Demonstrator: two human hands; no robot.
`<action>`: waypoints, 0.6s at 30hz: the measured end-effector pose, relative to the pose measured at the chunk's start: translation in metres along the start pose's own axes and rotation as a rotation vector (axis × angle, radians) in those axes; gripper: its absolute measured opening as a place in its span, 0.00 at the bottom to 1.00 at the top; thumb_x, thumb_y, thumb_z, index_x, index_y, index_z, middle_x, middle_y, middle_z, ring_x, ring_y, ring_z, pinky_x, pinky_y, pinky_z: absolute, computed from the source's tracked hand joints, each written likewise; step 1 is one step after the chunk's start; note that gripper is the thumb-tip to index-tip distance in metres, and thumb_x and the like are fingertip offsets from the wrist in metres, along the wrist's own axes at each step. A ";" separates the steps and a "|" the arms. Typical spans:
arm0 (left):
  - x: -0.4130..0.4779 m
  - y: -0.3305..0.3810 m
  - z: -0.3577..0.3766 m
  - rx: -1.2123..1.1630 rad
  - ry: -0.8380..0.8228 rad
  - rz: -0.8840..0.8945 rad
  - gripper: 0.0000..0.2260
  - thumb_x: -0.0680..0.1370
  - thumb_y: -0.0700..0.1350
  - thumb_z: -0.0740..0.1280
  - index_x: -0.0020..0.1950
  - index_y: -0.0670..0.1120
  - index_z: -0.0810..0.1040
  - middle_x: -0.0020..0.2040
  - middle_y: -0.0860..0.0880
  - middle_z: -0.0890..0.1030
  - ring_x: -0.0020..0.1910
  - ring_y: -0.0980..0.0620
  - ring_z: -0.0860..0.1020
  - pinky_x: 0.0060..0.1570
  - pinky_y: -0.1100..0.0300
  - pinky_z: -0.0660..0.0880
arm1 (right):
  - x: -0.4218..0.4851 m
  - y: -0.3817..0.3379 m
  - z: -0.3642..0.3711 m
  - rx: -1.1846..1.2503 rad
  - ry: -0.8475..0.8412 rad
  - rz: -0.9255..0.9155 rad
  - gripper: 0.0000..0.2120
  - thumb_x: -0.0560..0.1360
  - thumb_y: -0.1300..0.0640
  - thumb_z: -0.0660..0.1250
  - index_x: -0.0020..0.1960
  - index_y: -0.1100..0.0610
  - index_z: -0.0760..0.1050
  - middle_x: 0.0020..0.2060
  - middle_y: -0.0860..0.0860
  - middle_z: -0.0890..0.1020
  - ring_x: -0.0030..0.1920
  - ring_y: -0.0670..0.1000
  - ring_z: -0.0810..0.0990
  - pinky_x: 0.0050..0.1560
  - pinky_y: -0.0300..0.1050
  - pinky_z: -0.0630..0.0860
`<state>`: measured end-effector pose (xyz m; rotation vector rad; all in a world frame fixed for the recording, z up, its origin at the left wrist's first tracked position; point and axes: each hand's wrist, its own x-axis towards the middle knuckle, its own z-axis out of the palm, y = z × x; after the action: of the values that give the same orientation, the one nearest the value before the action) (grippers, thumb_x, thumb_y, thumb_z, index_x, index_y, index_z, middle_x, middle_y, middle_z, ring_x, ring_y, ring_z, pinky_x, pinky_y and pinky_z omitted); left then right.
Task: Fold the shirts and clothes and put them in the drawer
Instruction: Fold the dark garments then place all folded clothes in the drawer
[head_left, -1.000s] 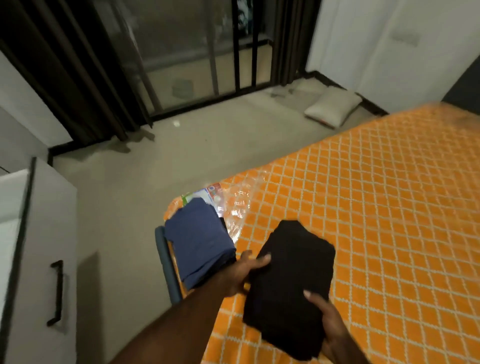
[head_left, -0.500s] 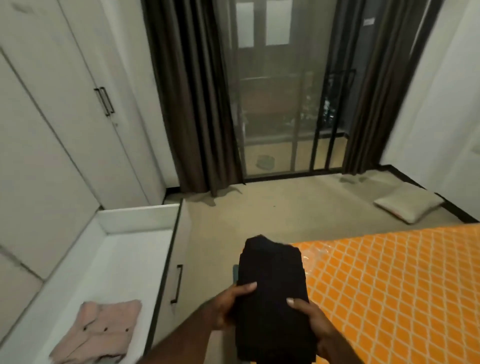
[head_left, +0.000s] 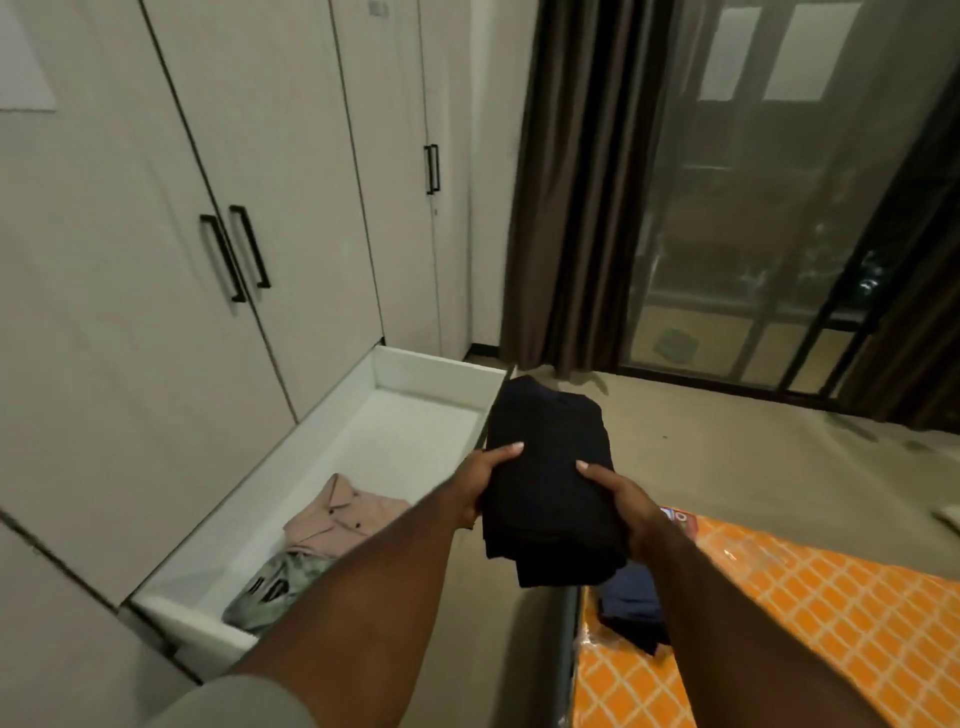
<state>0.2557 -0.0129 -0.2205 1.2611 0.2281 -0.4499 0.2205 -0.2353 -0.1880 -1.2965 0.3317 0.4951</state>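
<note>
Carry step: left hand (head_left: 480, 475) and right hand (head_left: 621, 501) grip the folded black garment (head_left: 550, 483) at frame centre, beside the open drawer (head_left: 415, 364); next, lower it onto the bare drawer floor.

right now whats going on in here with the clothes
A person holds a folded black garment in both hands, left hand and right hand on its sides, beside the open white drawer. A pink shirt and a green patterned piece lie inside. A folded blue garment waits on the orange bed.
</note>
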 end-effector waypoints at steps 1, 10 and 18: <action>-0.004 0.003 -0.008 -0.007 0.027 0.010 0.26 0.74 0.53 0.75 0.68 0.43 0.78 0.60 0.43 0.84 0.60 0.41 0.82 0.67 0.43 0.75 | 0.005 -0.002 0.009 -0.017 -0.014 0.001 0.21 0.75 0.49 0.73 0.61 0.62 0.78 0.49 0.61 0.87 0.52 0.62 0.85 0.47 0.52 0.81; -0.019 0.025 -0.094 -0.018 0.220 0.069 0.23 0.78 0.53 0.72 0.68 0.42 0.77 0.60 0.45 0.85 0.60 0.43 0.82 0.65 0.45 0.77 | 0.062 -0.005 0.090 -0.174 -0.134 0.015 0.26 0.74 0.48 0.75 0.67 0.60 0.76 0.55 0.59 0.86 0.55 0.62 0.85 0.56 0.56 0.81; -0.004 0.035 -0.160 -0.201 0.258 -0.008 0.25 0.78 0.57 0.71 0.68 0.43 0.76 0.59 0.44 0.84 0.59 0.42 0.82 0.61 0.47 0.79 | 0.107 -0.007 0.150 -0.011 -0.165 0.063 0.25 0.77 0.43 0.69 0.66 0.59 0.78 0.58 0.61 0.85 0.53 0.62 0.86 0.55 0.55 0.79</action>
<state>0.2803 0.1483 -0.2367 1.1193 0.4857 -0.2626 0.3093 -0.0734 -0.1991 -1.2493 0.2326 0.6545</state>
